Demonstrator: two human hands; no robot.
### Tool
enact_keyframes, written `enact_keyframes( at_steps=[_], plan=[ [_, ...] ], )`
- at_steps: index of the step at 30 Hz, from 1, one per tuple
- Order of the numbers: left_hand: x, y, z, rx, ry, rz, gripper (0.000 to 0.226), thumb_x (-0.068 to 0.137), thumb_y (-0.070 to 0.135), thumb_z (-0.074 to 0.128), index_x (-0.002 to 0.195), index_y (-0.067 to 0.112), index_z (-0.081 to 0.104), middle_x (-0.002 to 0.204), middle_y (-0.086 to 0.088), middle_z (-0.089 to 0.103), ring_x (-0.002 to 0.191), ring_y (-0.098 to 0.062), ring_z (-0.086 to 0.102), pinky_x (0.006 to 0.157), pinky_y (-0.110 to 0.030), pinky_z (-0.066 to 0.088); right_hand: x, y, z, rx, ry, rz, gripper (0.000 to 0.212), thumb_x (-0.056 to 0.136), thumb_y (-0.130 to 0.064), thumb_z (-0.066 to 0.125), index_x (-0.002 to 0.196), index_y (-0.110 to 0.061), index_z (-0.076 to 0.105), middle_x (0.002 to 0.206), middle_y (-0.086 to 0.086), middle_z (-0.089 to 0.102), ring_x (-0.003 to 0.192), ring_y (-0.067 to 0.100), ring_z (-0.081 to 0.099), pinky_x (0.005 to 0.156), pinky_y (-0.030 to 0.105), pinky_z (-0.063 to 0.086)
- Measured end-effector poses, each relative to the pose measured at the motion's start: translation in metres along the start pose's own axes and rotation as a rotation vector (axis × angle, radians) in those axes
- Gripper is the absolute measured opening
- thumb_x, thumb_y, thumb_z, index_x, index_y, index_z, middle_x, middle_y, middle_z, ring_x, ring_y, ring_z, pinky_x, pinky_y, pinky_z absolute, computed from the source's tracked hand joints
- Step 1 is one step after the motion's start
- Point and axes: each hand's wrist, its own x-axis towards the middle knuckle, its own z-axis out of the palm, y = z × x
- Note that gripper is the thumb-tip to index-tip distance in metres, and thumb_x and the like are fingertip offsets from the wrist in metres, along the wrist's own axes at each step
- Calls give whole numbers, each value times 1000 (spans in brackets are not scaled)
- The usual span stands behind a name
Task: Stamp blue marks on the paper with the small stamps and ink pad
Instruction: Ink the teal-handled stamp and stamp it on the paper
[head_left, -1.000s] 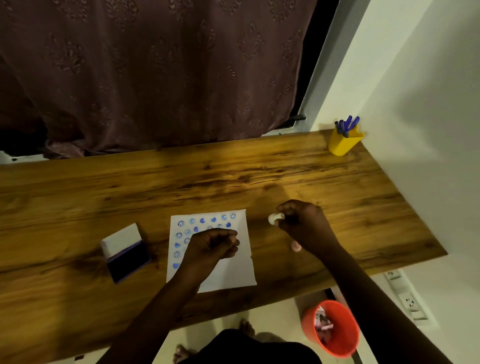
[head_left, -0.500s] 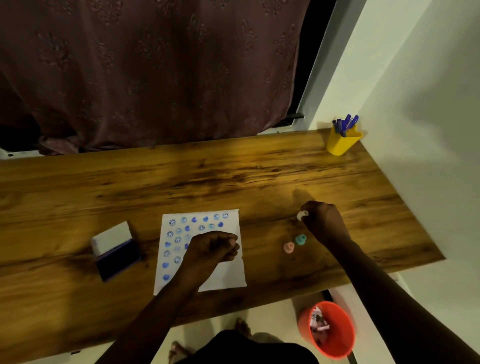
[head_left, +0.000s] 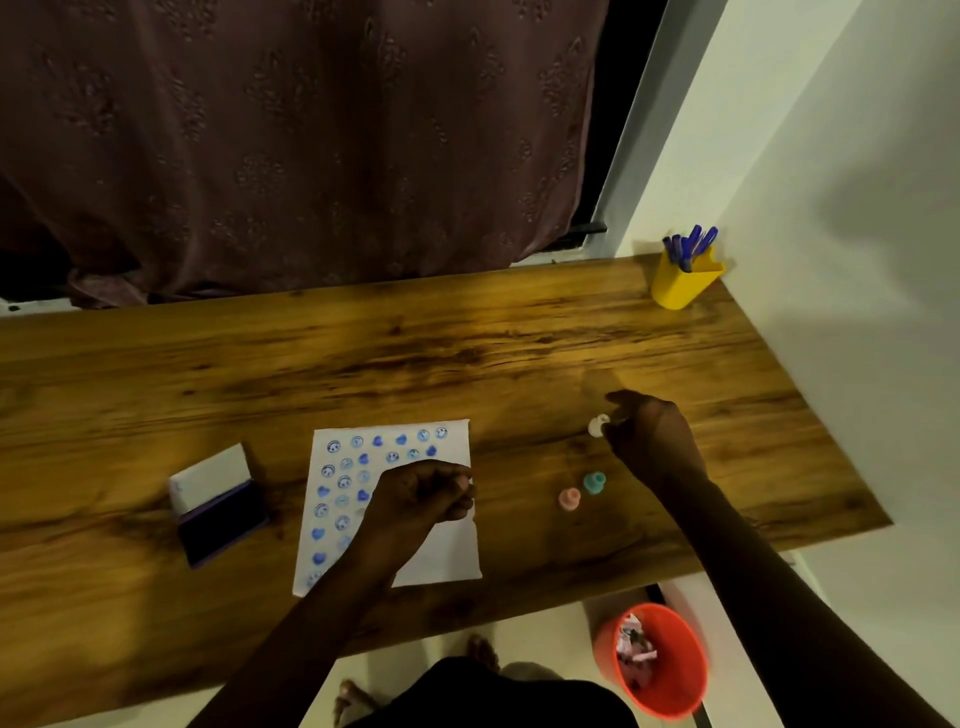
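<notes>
A white paper (head_left: 447, 551) with several blue stamp marks lies on the wooden table (head_left: 467, 353). My left hand (head_left: 421, 496) rests on the paper with curled fingers; nothing shows in it. To the right, my right hand (head_left: 652, 439) pinches a small white stamp (head_left: 598, 425) just above the table. A pink stamp (head_left: 570, 499) and a teal stamp (head_left: 594, 482) stand on the table below that hand. The open ink pad (head_left: 221, 522), white lid raised, sits left of the paper.
A yellow cup (head_left: 680, 283) of blue pens stands at the table's far right corner against the wall. An orange bin (head_left: 657, 660) sits on the floor under the table's front right edge. A dark curtain hangs behind the table.
My right hand has carried the white stamp to the right, away from the paper, uncovering the pink and teal stamps. My left hand stays on the paper.
</notes>
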Motion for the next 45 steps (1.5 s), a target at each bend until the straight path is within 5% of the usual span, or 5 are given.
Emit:
enact_keyframes(
  at_steps=[15,20,30,36,45],
  plan=[
    [4,-2,4,15,-25,-14,14,97,5,68,97,13,79,95,-18,81,93,-32,79,82,-35,66,-50,-2,24,-69,-151,12,25,88,-23,75,111,-17,79,112,4,78,103,24,74,89,36,57],
    [1,0,-4,11,-24,-1,16,98,3,67,99,14,79,95,-15,81,89,-27,80,75,-26,64,-46,-20,14,-10,-13,-31,7,87,-22,76,86,-17,80,83,1,79,74,17,75,65,27,55],
    [-5,7,-27,-64,65,60,25,90,19,78,115,25,78,106,-1,84,96,-23,81,84,-32,65,-49,-124,19,857,-217,142,17,83,-15,84,99,-22,82,94,-8,82,88,8,77,65,17,59],
    [-12,6,-55,-91,91,105,27,83,25,82,106,39,82,109,4,83,99,-23,81,78,-29,65,-62,-166,38,1012,-385,141,20,85,-9,82,104,-13,81,99,1,81,92,16,79,71,22,62],
    [-23,-4,-90,0,138,184,48,86,6,81,133,9,68,129,-4,76,116,-21,74,95,-44,62,-73,-200,53,1050,-491,154,25,87,-5,79,112,-1,77,103,14,80,96,28,78,79,29,65]
  ],
)
